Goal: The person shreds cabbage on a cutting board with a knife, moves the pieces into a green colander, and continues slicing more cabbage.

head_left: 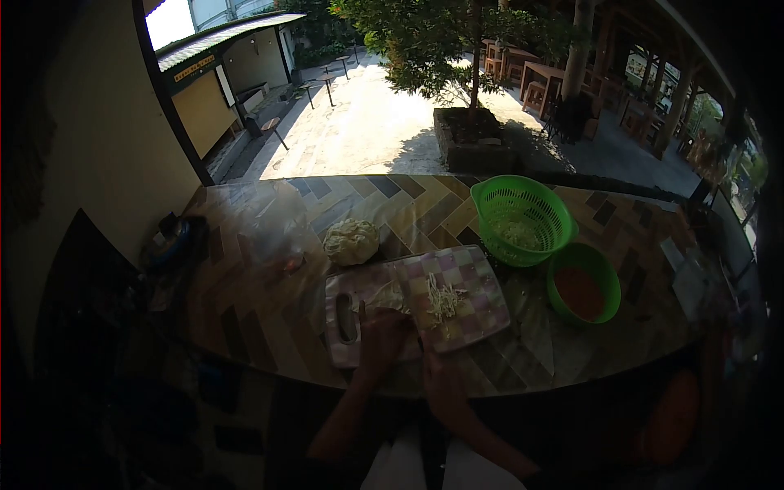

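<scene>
A checkered cutting board (488, 314) with a handle slot lies in front of me. My left hand (384, 333) is closed over pale cabbage leaf (389, 294) on the board's left half, its fingertips bent down. My right hand (441, 377) is wrapped round a knife at the board's near edge; the handle is hidden and the dim blade (414, 320) points away from me, beside my left fingers. Thin cabbage shreds (443, 297) lie right of the blade. A cut cabbage head (351, 242) sits just beyond the board's far left edge.
A green colander (487, 204) holding pale shreds stands behind the board, touching or close to a green bowl (608, 278) with orange contents. Clear plastic (273, 220) lies at the far left of the tiled counter (253, 331). Dark items crowd the left end; papers lie right.
</scene>
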`<state>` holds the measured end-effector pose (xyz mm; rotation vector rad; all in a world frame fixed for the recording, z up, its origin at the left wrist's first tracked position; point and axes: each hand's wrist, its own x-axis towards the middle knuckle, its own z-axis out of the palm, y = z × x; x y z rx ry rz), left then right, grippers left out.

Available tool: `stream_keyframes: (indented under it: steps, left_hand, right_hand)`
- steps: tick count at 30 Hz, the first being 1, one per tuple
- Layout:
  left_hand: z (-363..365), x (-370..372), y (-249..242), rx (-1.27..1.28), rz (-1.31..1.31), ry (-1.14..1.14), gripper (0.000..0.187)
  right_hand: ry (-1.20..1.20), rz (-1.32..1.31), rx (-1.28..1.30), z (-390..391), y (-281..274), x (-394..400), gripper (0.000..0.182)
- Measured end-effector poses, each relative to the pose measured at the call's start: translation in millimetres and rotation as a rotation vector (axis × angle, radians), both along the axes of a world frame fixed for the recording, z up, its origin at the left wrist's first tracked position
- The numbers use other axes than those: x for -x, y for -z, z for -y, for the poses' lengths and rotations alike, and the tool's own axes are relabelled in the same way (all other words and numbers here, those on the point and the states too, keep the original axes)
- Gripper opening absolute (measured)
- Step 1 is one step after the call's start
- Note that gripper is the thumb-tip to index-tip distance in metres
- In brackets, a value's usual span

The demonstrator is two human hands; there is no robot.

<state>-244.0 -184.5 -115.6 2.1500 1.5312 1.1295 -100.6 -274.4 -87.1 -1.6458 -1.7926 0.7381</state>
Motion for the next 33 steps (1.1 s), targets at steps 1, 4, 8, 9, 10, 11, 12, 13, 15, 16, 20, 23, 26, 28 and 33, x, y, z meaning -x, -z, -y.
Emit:
stream_keyframes:
  steps: [1, 4, 8, 9, 10, 11, 12, 13, 15, 16, 20, 23, 26, 28, 33]
  left_hand:
    - [1.0, -0.2, -4.0, -0.003, -0.019, 0.005, 0.013]
    - [-0.2, 1.4, 0.1, 0.022, -0.004, -0.013, 0.014]
    - [-1.2, 2.1, -7.2, 0.184, 0.146, -0.043, 0.022]
    - [-2.0, 1.9, -8.4, 0.175, 0.192, -0.055, 0.024]
    - [-2.8, 1.6, -9.2, 0.165, 0.237, -0.065, 0.025]
    - [-3.4, 1.1, -9.9, 0.156, 0.282, -0.075, 0.027]
    - [-3.7, 0.6, -12.3, 0.142, 0.277, -0.08, 0.027]
    - [-3.2, 0.5, -15.6, 0.128, 0.272, -0.084, 0.027]
    - [-5.6, 4.7, -12.5, 0.087, 0.196, -0.025, 0.026]
    - [-9.6, 9.9, -5.7, 0.06, 0.126, 0.038, 0.025]
    - [-6.9, 8.0, -5.9, -0.054, -0.053, 0.028, 0.021]
    - [-7.1, 8.3, -4.2, 0.033, 0.015, 0.065, 0.021]
    - [-8.3, 11.0, 0.5, 0.039, 0.026, 0.078, 0.021]
    - [-13.2, 12.8, 11.3, 0.035, 0.016, 0.088, 0.022]
    - [-8.6, 13.6, -0.6, -0.057, -0.128, 0.076, 0.017]
  right_hand:
    - [0.003, 0.025, 0.01, -4.1, 2.6, 1.0, 0.053]
    - [-0.009, -0.037, -0.107, -15.9, 9.6, -3.5, 0.051]
    - [0.003, -0.086, -0.119, -10.9, 2.2, -12.6, 0.05]
    - [-0.006, -0.09, -0.149, -7.7, 6.9, -13.5, 0.05]
    - [-0.015, -0.095, -0.178, -5.2, 9.6, -13.9, 0.05]
    - [-0.019, -0.11, -0.171, -3.5, 10.5, -13.8, 0.051]
    - [-0.023, -0.126, -0.163, -1.8, 9.7, -13.0, 0.053]
    - [-0.027, -0.142, -0.154, -0.3, 8.4, -12.4, 0.054]
    - [-0.03, -0.113, -0.124, 1.4, 3.2, -11.8, 0.055]
    - [-0.031, -0.098, -0.107, 2.3, 0.9, -11.5, 0.055]
    - [-0.04, -0.016, -0.025, 4.2, -3.3, -10.2, 0.056]
    - [-0.042, 0.063, 0.026, 0.9, -5.5, -7.8, 0.056]
    - [-0.037, 0.093, 0.038, -11.0, -1.1, -4.9, 0.054]
    - [-0.056, 0.06, -0.055, -22.8, 1.0, -4.3, 0.053]
    - [-0.036, 0.088, 0.019, -28.7, -7.8, -10.7, 0.055]
